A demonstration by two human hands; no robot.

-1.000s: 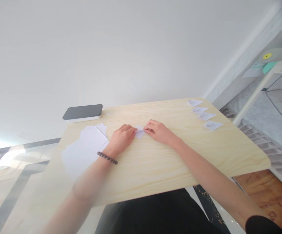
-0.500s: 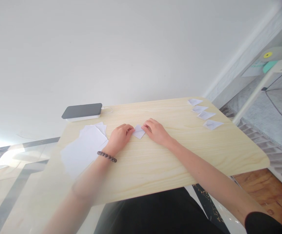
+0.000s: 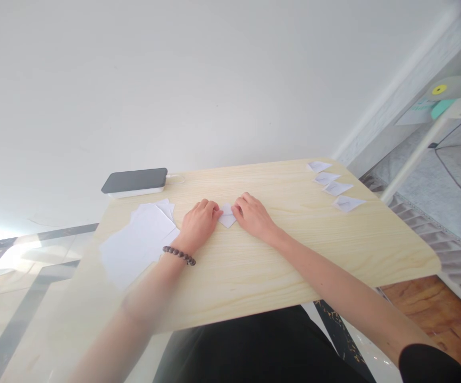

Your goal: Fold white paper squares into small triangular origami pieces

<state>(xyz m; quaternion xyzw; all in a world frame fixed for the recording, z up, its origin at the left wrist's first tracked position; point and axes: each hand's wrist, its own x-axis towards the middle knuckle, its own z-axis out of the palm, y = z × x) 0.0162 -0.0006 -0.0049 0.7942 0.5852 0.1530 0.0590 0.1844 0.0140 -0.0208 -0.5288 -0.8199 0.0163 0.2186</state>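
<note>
My left fingers (image 3: 218,213) and right fingers (image 3: 235,209) grip opposite corners of the small folded paper (image 3: 227,217) on the desk (image 3: 254,271); four folded papers (image 3: 348,203) lie to the right.

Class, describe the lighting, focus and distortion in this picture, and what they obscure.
Head view: strong glare at the left edge; pale haze veils the left forearm and nearby tabletop.
Head view: soft focus leaves creases in the small paper unclear.
Head view: wide-angle stretching towards the edges; dark top-right corner.
</note>
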